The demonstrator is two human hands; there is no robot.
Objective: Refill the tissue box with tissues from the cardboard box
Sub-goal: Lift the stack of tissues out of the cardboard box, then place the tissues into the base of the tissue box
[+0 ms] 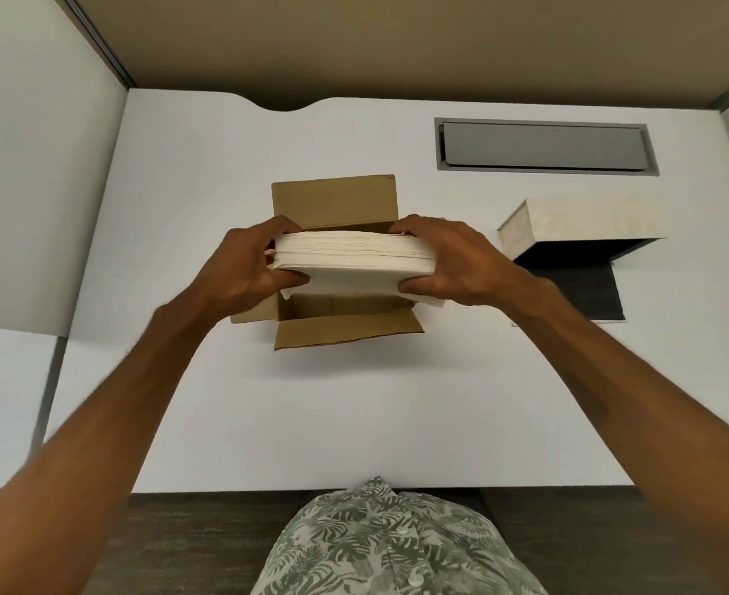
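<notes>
Holding a thick stack of white tissues [354, 261] over the open cardboard box [332, 199], both hands grip it from the ends. Head view only. Left hand [242, 268] clamps the left end, thumb on the near side, fingers wrapped over the far edge. Right hand [452, 264] clamps the right end the same way, thumb pressed on the lower near corner. Stack is level, slightly tilted toward the camera, lowest sheets sagging a bit at both near corners. It hides most of the box opening; only the near inner wall and near flap [345, 330] show below it, far flap stands up behind. Cannot tell if more tissues remain inside.

Tissue box [568, 221] sits to the right of the cardboard box, apart from it, on the white desk [354, 401]; pale marbled shell lying open, its dark interior panel [577, 285] facing up. Right wrist partly overlaps its near-left corner. Grey cable hatch [543, 146] set in the desk behind it. White partition walls on left and right, tan panel at the back. Leaf-print shirt [397, 547] at the bottom edge.
</notes>
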